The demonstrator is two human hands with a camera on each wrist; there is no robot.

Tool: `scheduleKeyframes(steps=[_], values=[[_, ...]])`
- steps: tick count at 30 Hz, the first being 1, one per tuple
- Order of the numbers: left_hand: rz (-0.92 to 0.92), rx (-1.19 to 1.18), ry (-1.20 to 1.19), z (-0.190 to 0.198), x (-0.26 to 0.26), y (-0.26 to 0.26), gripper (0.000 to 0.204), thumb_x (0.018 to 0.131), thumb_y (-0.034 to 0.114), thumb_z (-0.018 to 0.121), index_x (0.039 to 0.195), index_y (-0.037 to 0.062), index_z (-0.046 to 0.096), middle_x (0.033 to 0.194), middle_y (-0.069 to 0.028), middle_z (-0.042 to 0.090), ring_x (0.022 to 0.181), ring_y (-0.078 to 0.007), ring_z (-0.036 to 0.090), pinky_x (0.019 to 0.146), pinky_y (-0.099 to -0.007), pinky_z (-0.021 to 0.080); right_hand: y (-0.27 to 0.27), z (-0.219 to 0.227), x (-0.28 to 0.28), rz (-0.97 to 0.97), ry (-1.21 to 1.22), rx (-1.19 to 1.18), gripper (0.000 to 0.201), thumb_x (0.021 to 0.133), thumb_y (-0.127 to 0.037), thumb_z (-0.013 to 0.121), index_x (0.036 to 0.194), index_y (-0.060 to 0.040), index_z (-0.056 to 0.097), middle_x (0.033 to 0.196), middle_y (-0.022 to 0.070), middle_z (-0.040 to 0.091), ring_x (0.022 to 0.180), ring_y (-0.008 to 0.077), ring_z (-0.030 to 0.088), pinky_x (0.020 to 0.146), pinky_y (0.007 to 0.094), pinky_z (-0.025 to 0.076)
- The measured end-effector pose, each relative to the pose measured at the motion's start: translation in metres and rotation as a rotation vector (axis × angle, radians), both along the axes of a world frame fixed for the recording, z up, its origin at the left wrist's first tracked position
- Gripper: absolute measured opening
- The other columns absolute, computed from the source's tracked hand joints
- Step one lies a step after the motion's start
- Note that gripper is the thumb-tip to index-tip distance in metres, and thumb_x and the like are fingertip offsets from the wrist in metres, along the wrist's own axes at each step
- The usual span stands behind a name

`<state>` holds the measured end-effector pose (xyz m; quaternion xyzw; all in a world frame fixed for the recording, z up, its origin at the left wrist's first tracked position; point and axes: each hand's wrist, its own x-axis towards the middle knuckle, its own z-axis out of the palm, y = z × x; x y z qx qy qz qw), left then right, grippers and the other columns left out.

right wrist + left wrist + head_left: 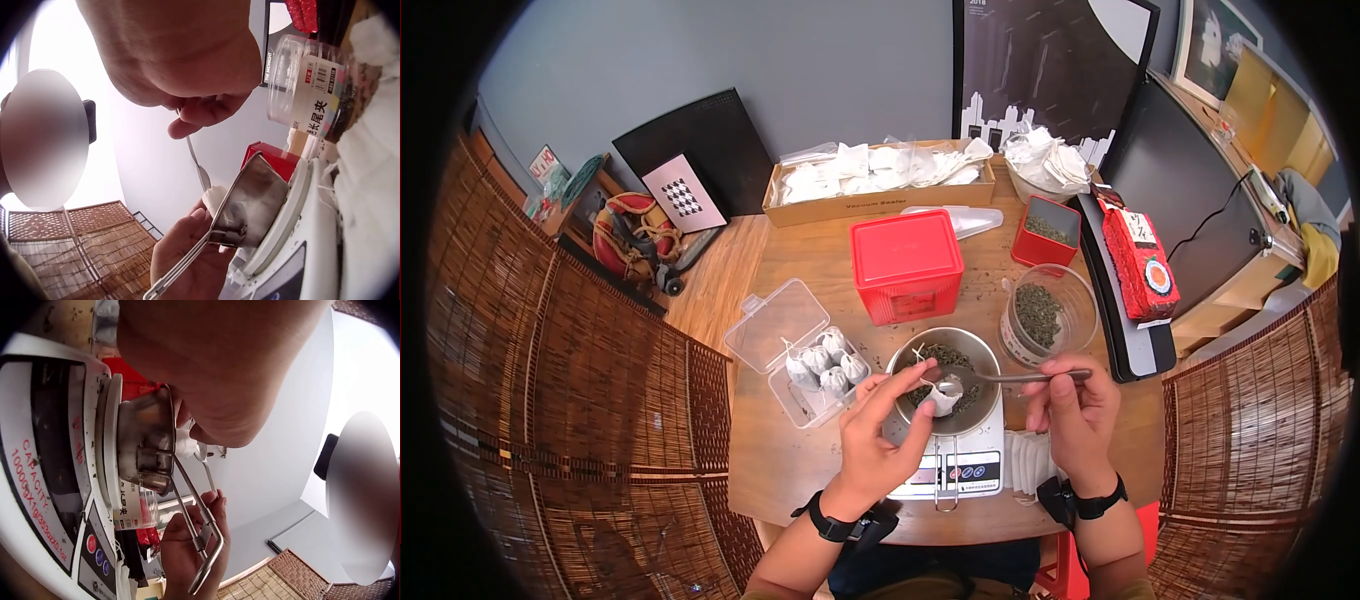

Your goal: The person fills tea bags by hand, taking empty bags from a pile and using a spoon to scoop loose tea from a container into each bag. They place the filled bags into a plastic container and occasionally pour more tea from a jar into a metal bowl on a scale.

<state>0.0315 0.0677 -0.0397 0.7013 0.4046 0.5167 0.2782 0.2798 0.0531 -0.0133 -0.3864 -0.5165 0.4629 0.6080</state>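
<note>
Between the thumb and fingers of my left hand point(872, 440), a small white cloth tea bag point(943, 402) is pinched over the metal pan point(990, 392). Dried tea leaves point(956, 356) lie in the pan, which sits on a white kitchen scale point(990, 440). My right hand point(1086, 412) grips a metal spoon point(1030, 378) by its handle. The spoon's bowl is at the bag's mouth. In the left wrist view the pan's folding wire handle point(215, 540) juts out past the scale's front.
Left of the pan, an open plastic box point(825, 405) holds several filled bags. A red canister point(908, 265) stands behind it. To the right are a clear jar point(1080, 310) of leaves, an open red tin point(1040, 250) and flat white bags point(1028, 460). A cardboard box point(880, 205) is at the back.
</note>
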Motion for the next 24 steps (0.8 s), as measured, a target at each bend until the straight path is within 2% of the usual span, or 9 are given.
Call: scheduleKeyframes(steps=[3,5,9,15,18,21,23,24], values=[[0.013,-0.008,-0.079,-0.004,0.000,0.001,0.056,0.090,-0.004,0.079,0.144,-0.0016,0.066,0.133,-0.0164,0.079,0.113,-0.0254,0.076,0.105,-0.0377,0.048,0.000,-0.002,0.000,-0.069,0.054,0.015,0.021,0.115,-0.022,0.063,0.125,-0.0032,0.065,0.101,0.0096,0.077,0.066,0.0084,0.066,0.057,0.0212,0.046],[-0.013,-0.018,-0.069,0.003,0.001,-0.002,0.059,0.090,-0.012,0.076,0.147,-0.0049,0.061,0.139,-0.0228,0.074,0.123,-0.0270,0.074,0.113,-0.0405,0.050,0.001,-0.001,-0.001,-0.152,0.112,0.022,0.022,0.115,-0.024,0.062,0.124,-0.0043,0.065,0.099,0.0079,0.075,0.065,0.0074,0.064,0.057,0.0206,0.045],[-0.003,-0.014,-0.045,0.004,0.001,-0.001,0.064,0.088,-0.012,0.080,0.148,-0.0044,0.060,0.140,-0.0239,0.073,0.125,-0.0264,0.073,0.111,-0.0402,0.051,0.005,0.001,-0.002,-0.235,0.066,-0.001,0.021,0.115,-0.024,0.062,0.124,-0.0047,0.065,0.098,0.0073,0.074,0.064,0.0065,0.063,0.057,0.0197,0.045],[0.018,-0.078,-0.067,-0.007,0.000,-0.002,0.067,0.088,-0.011,0.083,0.149,-0.0042,0.058,0.145,-0.0252,0.070,0.125,-0.0257,0.075,0.113,-0.0403,0.052,0.004,0.003,-0.002,-0.188,0.000,-0.076,0.018,0.114,-0.020,0.064,0.122,-0.0050,0.066,0.097,0.0071,0.075,0.065,0.0059,0.064,0.058,0.0193,0.045],[0.041,-0.069,-0.127,-0.009,0.000,-0.003,0.063,0.091,-0.013,0.080,0.149,-0.0049,0.057,0.147,-0.0267,0.068,0.122,-0.0272,0.076,0.114,-0.0409,0.053,0.004,0.004,-0.003,-0.208,0.002,-0.070,0.015,0.113,-0.017,0.066,0.120,-0.0039,0.066,0.094,0.0083,0.077,0.066,0.0058,0.065,0.058,0.0198,0.046],[0.035,0.049,-0.213,-0.010,0.000,-0.004,0.061,0.094,-0.014,0.075,0.151,-0.0061,0.055,0.150,-0.0296,0.064,0.121,-0.0294,0.076,0.111,-0.0409,0.055,0.003,0.005,-0.004,-0.163,-0.021,-0.100,0.013,0.111,-0.015,0.068,0.116,-0.0023,0.067,0.089,0.0094,0.079,0.065,0.0060,0.064,0.059,0.0206,0.048],[0.025,0.052,-0.301,-0.011,-0.001,-0.008,0.059,0.099,-0.014,0.069,0.154,-0.0074,0.050,0.155,-0.0312,0.058,0.124,-0.0321,0.075,0.110,-0.0420,0.056,0.002,0.009,-0.005,-0.062,-0.065,-0.281,0.013,0.110,-0.014,0.070,0.113,-0.0010,0.067,0.086,0.0099,0.079,0.065,0.0063,0.064,0.059,0.0212,0.049],[0.025,0.052,-0.301,-0.011,-0.001,-0.008,0.059,0.099,-0.014,0.069,0.154,-0.0074,0.050,0.155,-0.0312,0.058,0.124,-0.0321,0.075,0.110,-0.0420,0.056,0.003,0.007,-0.007,-0.062,-0.065,-0.281,0.013,0.110,-0.014,0.070,0.113,-0.0010,0.067,0.086,0.0099,0.079,0.065,0.0063,0.064,0.059,0.0212,0.049]])
